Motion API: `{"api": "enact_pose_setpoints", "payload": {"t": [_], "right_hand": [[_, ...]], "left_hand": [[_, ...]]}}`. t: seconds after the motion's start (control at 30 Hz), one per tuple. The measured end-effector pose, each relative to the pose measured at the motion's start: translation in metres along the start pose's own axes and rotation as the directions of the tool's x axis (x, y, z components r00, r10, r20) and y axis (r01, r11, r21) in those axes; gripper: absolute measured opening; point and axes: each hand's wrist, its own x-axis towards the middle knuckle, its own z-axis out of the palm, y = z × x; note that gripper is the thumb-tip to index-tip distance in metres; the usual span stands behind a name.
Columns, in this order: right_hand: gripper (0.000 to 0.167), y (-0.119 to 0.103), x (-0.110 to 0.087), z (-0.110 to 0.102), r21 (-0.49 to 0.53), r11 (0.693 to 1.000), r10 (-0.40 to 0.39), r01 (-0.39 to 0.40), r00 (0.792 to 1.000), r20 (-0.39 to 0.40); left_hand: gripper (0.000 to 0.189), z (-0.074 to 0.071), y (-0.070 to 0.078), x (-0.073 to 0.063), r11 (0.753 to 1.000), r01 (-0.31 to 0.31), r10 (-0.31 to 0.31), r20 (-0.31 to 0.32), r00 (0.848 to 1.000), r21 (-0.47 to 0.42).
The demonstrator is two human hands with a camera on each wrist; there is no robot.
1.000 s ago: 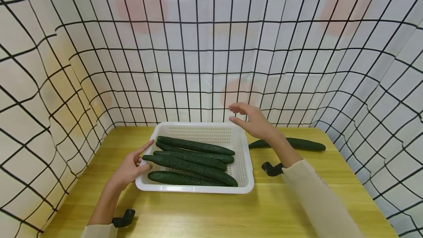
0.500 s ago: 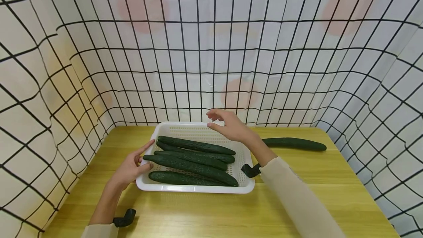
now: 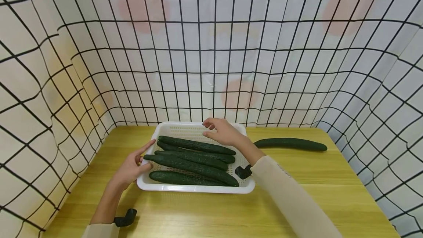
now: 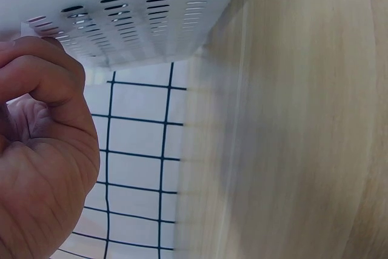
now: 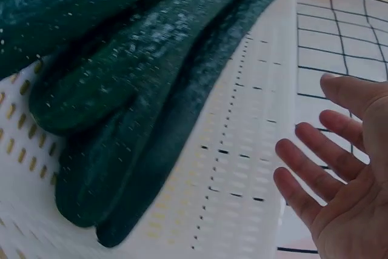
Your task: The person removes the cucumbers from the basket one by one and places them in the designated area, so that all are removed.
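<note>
A white perforated plastic basket point(image 3: 195, 190) sits on the table holding several long dark green cucumbers point(image 3: 198, 167), laid roughly side by side. My left hand point(image 3: 129, 168) grips the basket's left rim, thumb inside and fingers curled along the outer wall, as the left wrist view also shows. Above the back part of the basket hovers my right hand point(image 3: 223, 132), its fingers relaxed and holding nothing. The right wrist view has that hand point(image 5: 351, 174) with spread fingers beside the cucumbers. A single cucumber point(image 3: 290, 143) lies on the table right of the basket, its left end close behind my right forearm.
The yellow wood-grain table point(image 3: 185, 216) is enclosed at the back and both sides by a black wire grid point(image 3: 214, 72) with pale sheeting behind it. Small black devices, one point(image 3: 125, 218) on the left and one point(image 3: 243, 172) on the right, stick out from my wrists.
My right hand has moved left from near the basket's back right corner and come down over its back part. The left hand, basket and cucumbers have stayed put.
</note>
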Motion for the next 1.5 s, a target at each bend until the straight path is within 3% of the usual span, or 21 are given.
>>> {"api": "enact_pose_setpoints", "payload": {"t": [0.4, 0.7, 1.03, 1.5], "right_hand": [[0.049, 0.009, 0.005, 0.022, -0.122, 0.992, 0.060, -0.040, 0.985, 0.162], [0.053, 0.014, 0.001, 0.031, -0.274, 0.957, 0.184, -0.098, 0.933, 0.308], [0.056, 0.022, 0.005, 0.038, -0.288, 0.955, 0.164, -0.066, 0.930, 0.329], [0.042, 0.022, 0.005, 0.031, -0.172, 0.982, 0.118, -0.084, 0.972, 0.201]], "left_hand": [[0.086, 0.003, -0.001, 0.002, 1.000, -0.001, 0.001, -0.007, 1.000, 0.005], [0.086, 0.003, 0.001, 0.000, 1.000, 0.000, 0.000, -0.003, 1.000, -0.008], [0.086, 0.003, 0.002, -0.001, 1.000, 0.015, -0.014, -0.020, 1.000, 0.014], [0.086, 0.003, 0.004, -0.001, 0.998, 0.053, -0.052, -0.043, 0.998, 0.029]]}}
